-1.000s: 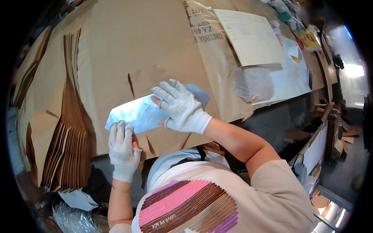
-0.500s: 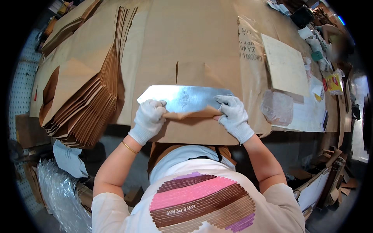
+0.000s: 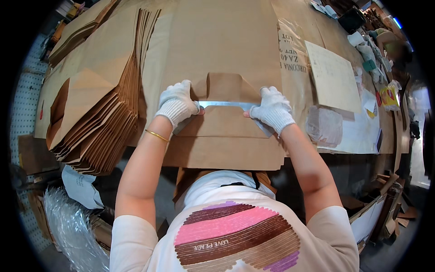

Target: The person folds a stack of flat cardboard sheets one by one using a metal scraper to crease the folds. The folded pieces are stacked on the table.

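Note:
A brown paper bag (image 3: 217, 152) lies flat in front of me, its near end folded up into a flap. A thin metal plate (image 3: 225, 104) shows as a bright strip along that fold; paper covers most of it. My left hand (image 3: 178, 102), in a white knit glove, closes on the left end of the plate and paper, thumb toward the middle. My right hand (image 3: 273, 109), gloved alike, grips the right end the same way. Beyond the strip, a raised paper fold (image 3: 224, 85) stands between the hands.
A fanned stack of brown paper bags (image 3: 97, 122) lies on the left. To the right are a pale board (image 3: 331, 75), a clear plastic bag (image 3: 324, 126) and a yellow packet (image 3: 389, 97). A person (image 3: 392, 45) is at the far right. Plastic wrap (image 3: 68, 226) hangs at lower left.
Both hands have moved away from me and rolled forward, folding the near paper up over the plate. The plate's broad shiny face is now mostly covered.

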Available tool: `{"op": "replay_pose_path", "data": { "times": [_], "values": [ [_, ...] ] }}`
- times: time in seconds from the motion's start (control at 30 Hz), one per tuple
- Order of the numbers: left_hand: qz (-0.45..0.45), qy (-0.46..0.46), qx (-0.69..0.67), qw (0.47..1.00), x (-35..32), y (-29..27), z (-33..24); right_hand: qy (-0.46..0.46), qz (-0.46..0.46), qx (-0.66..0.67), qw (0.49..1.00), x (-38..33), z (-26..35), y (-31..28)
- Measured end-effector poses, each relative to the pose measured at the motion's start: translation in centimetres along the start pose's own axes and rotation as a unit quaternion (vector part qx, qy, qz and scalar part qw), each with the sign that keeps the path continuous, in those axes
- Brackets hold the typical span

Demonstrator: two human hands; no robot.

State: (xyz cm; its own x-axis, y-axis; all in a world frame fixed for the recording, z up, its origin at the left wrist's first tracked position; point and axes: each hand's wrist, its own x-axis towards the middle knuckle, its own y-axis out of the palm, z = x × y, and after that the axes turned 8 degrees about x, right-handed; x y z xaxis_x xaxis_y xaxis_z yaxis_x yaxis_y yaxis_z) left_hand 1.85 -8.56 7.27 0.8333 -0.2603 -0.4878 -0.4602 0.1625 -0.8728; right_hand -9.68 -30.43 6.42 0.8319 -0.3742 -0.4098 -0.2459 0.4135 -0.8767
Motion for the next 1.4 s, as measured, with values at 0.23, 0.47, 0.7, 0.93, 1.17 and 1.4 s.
{"op": "replay_pose_path", "data": {
  "times": [0.23, 0.47, 0.7, 0.93, 1.17, 1.4],
  "values": [
    [-0.269, 0.429, -0.023, 0.862, -1.4, 7.1, 2.9, -0.355, -0.156, 0.008, 0.922, -1.4, -4.6, 8.3],
    [-0.252, 0.446, -0.048, 0.857, -3.4, 7.1, 0.0, -0.426, -0.064, 0.062, 0.900, -2.8, -2.4, 6.4],
    [-0.205, 0.153, -0.121, 0.959, -3.8, 4.3, 5.8, -0.193, -0.149, 0.216, 0.946, -3.7, -5.1, 4.5],
    [-0.007, -0.025, -0.045, 0.999, -2.3, 2.9, 7.5, -0.085, -0.179, 0.296, 0.934, 3.4, -6.4, 3.0],
    [-0.179, 0.023, -0.177, 0.968, -2.8, 7.6, 11.6, -0.226, -0.355, 0.109, 0.901, 3.2, -8.4, 4.0],
    [-0.180, 0.102, -0.513, 0.833, -8.2, -6.5, 12.1, -0.193, -0.196, 0.213, 0.937, -1.9, -4.5, 8.0]
  ]
}}
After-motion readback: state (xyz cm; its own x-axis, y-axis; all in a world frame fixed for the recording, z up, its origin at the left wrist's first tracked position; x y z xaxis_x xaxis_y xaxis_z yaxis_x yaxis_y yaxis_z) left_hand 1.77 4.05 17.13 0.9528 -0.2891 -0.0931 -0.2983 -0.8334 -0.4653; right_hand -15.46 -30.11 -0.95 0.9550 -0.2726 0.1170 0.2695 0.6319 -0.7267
